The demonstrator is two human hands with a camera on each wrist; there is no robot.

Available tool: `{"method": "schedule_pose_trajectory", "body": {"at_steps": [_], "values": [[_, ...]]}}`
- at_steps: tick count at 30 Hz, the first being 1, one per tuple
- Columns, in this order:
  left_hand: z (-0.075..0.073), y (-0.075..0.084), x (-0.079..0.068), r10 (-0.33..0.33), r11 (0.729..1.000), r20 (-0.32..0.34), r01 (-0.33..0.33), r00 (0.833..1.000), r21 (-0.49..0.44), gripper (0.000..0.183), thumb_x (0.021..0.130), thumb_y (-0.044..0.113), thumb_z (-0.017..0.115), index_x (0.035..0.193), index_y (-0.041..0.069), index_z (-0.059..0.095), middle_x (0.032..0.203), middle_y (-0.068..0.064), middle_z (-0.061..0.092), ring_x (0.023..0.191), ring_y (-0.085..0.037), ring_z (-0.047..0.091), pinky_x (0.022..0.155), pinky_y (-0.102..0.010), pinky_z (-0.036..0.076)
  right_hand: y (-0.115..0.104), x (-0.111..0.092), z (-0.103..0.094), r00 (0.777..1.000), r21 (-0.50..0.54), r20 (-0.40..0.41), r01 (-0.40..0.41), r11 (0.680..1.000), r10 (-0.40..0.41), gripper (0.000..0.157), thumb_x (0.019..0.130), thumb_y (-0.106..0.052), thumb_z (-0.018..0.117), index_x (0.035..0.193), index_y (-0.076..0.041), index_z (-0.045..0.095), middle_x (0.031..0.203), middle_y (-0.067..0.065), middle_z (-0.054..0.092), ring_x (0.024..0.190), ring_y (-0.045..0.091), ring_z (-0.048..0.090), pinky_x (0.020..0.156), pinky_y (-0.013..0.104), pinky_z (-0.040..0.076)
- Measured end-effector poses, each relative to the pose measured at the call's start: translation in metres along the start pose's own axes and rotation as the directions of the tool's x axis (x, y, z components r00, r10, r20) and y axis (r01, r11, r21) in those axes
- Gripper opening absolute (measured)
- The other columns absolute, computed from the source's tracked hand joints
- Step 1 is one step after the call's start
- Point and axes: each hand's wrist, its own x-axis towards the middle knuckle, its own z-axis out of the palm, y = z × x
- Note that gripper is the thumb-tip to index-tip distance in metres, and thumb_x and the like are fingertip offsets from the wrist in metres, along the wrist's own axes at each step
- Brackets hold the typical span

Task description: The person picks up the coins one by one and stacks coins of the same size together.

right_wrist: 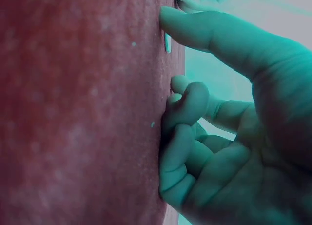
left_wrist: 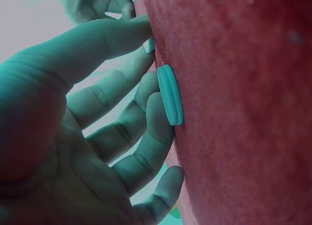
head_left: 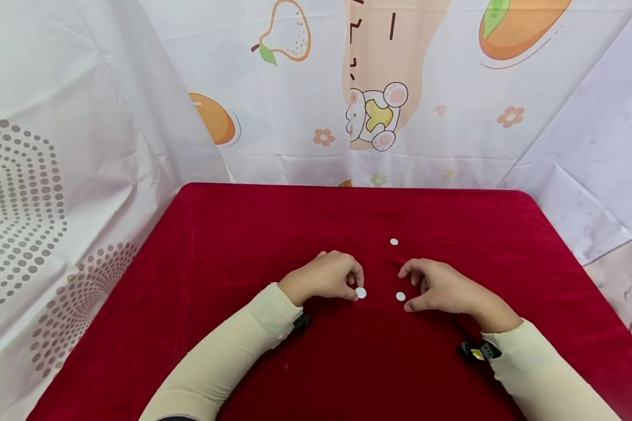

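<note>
1. Rectangular table covered in dark red velvet-like cloth (head_left: pixel 242 234), corners rounded.
2. Small white round disc (head_left: pixel 360 293), apparently two stacked per the left wrist view, lies near the table's centre.
3. Second small white round disc (head_left: pixel 400 296) lies just right of it.
4. Third white disc (head_left: pixel 394 241) lies beyond both, well apart.

Three discs (head_left: pixel 360 293) (head_left: pixel 400 296) (head_left: pixel 394 241) lie on the table (head_left: pixel 242 245), one behind the others.
</note>
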Motion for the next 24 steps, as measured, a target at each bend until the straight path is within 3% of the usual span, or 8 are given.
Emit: {"method": "schedule_pose_trajectory", "body": {"at_steps": [9, 24], "values": [[-0.0007, 0.0012, 0.0003, 0.0, 1.0, 0.006, 0.0, 1.0, 0.0, 0.016, 0.085, 0.027, 0.086, 0.081, 0.033, 0.072, 0.083, 0.014, 0.064, 0.081, -0.004, 0.057, 0.085, -0.035, 0.04, 0.0024, 0.0, -0.0004, 1.0, -0.01, -0.016, 0.01, 1.0, -0.01, 0.064, 0.072, -0.023, 0.094, 0.126, -0.009, 0.061, 0.102, 0.007, 0.058, 0.07, 0.015, 0.059, 0.067, 0.028, 0.051], [-0.0018, 0.003, -0.0014, 0.019, 0.999, 0.011, -0.019, 1.0, 0.049, 0.013, 0.086, 0.029, 0.085, 0.085, 0.033, 0.073, 0.085, 0.014, 0.065, 0.081, -0.004, 0.057, 0.087, -0.036, 0.04, 0.0012, 0.0, 0.0011, 1.0, -0.007, -0.013, 0.018, 1.0, -0.018, 0.063, 0.073, -0.023, 0.094, 0.125, -0.009, 0.061, 0.101, 0.007, 0.058, 0.067, 0.014, 0.059, 0.065, 0.027, 0.051]]}}
